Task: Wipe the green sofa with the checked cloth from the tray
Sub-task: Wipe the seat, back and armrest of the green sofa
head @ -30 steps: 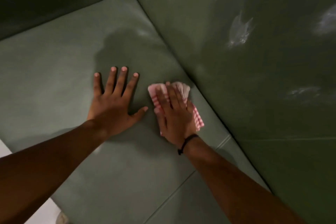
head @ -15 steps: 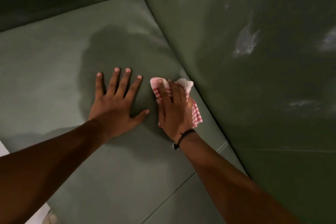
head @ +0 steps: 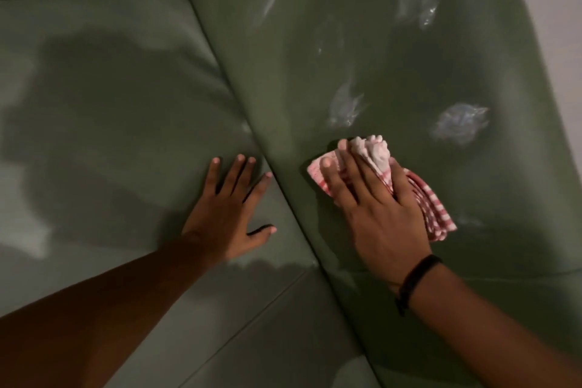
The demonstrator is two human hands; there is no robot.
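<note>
The green sofa (head: 119, 110) fills the head view: seat cushion on the left, backrest (head: 378, 41) on the right. My right hand (head: 374, 211) presses the red-and-white checked cloth (head: 431, 208) flat against the lower backrest, with a white bunch of the cloth poking out past my fingertips. My left hand (head: 233, 208) lies flat on the seat cushion with fingers spread, just left of the crease between seat and backrest. It holds nothing. The tray is out of view.
Several whitish smears (head: 459, 123) mark the backrest above and to the right of the cloth. A seam (head: 271, 302) divides the seat cushions near my left forearm. A pale wall strip (head: 554, 25) shows at the far right edge.
My right hand has carried the cloth off the seat cushion, across the crease and up onto the backrest. My left hand stays flat on the seat. The view has shifted right.
</note>
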